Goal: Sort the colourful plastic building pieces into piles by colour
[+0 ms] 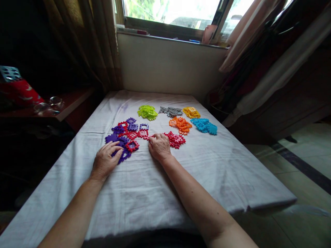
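Observation:
My left hand (107, 159) rests with fingers spread on the near left edge of a mixed heap of purple pieces (126, 155) and red pieces (132, 145). My right hand (159, 147) has its fingers curled down on a red piece, mostly hidden, between that heap and a red pile (176, 139). Beyond lie a lime green pile (147, 112), a grey pile (170, 111), a yellow pile (191, 112), an orange pile (180, 125) and a blue pile (204, 125). The pieces are flat with notched edges.
A white cloth (207, 175) covers the table. At the left, a side table (74, 103) holds glasses (48, 106) and a red container (19, 91). Behind are a window sill (170, 40) and a curtain (103, 44); clothes (279, 75) hang at the right.

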{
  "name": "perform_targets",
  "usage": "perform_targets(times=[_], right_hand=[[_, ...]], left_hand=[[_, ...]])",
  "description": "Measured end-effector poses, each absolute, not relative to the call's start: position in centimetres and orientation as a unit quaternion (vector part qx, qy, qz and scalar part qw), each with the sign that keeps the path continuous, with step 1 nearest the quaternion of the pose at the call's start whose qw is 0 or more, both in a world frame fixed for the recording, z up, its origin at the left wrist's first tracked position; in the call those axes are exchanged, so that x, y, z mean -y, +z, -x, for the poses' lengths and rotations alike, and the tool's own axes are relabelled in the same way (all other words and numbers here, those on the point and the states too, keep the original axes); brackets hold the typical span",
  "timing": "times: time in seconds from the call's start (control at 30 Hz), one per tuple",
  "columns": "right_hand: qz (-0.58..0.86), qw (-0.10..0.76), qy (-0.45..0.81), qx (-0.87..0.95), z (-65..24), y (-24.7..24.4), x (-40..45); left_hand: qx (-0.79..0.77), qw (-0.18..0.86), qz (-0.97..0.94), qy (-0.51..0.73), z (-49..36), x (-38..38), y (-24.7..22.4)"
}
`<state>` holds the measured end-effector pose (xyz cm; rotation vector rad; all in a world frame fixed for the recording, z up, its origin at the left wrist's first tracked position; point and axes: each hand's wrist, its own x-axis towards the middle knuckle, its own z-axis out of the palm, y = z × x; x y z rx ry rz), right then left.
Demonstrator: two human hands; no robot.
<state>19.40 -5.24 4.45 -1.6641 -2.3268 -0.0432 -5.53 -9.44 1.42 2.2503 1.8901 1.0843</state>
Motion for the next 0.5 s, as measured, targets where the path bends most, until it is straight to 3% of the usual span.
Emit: perform_targets(times=[0.5], right_hand=[[0.559, 0.145, 0.005, 0.816, -20.5, 3.9, 6.4]], left_hand=[[-0.608, 0.006, -0.717, 0.341, 5.6, 9.5, 1.3]])
